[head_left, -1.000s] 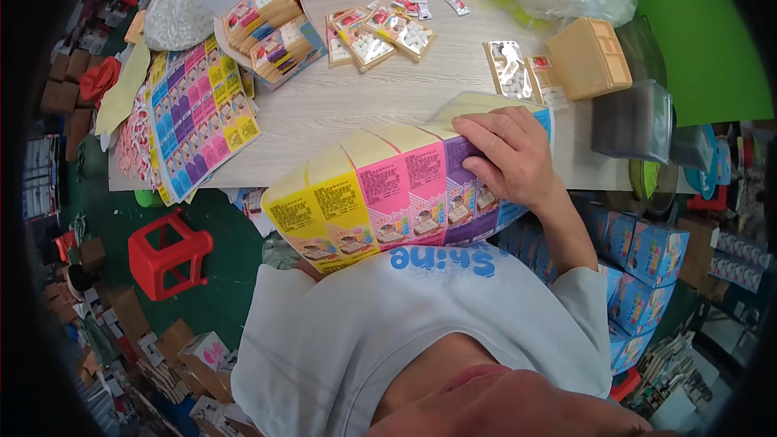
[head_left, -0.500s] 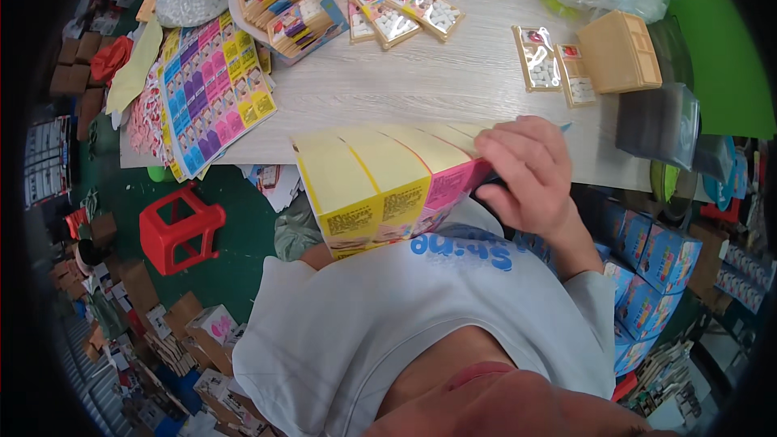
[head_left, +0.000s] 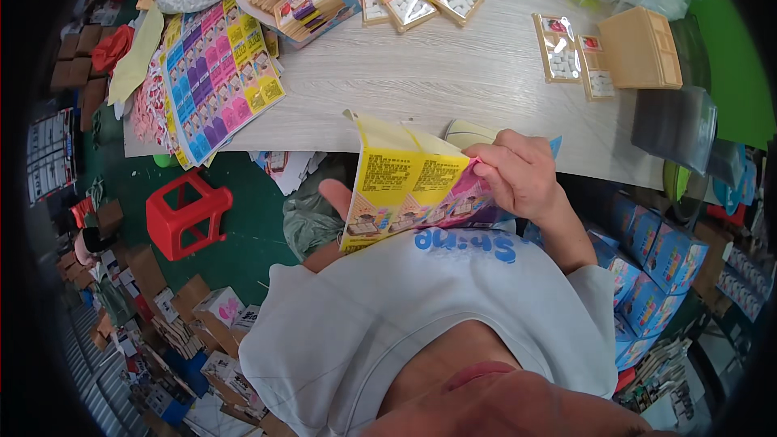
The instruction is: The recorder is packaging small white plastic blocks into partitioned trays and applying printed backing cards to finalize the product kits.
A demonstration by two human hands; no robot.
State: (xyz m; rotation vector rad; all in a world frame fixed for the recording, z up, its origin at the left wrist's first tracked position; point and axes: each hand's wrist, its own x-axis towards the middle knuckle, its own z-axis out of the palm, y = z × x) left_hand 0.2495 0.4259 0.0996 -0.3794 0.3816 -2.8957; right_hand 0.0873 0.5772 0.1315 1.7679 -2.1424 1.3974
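A printed card sheet (head_left: pixel 409 182) in yellow, pink and purple stands tilted against my chest at the table's front edge. Its pale yellow back curls over along the top. My right hand (head_left: pixel 520 174) is closed on the sheet's upper right part, fingers bent over the edge. At the sheet's left edge, one stretched-out digit of my left hand (head_left: pixel 335 196) shows apart from the card; the sheet hides its other fingers. Beyond lie flat clear-topped packs (head_left: pixel 409 6) with white pieces, and two similar packs (head_left: pixel 558 53) to the right.
More printed sheets (head_left: pixel 218 81) lie at the table's left, beside a box (head_left: pixel 312 4) of filled packs. At the right stand a beige tray stack (head_left: pixel 643 48) and clear plastic containers (head_left: pixel 676 125). A red stool (head_left: pixel 188 214) stands on the floor at left; blue boxes (head_left: pixel 660 259) are piled at right.
The sheet has tipped more upright, showing more of its printed face, and its left end has moved right. A digit of my left hand has come into view. My right hand still grips the sheet.
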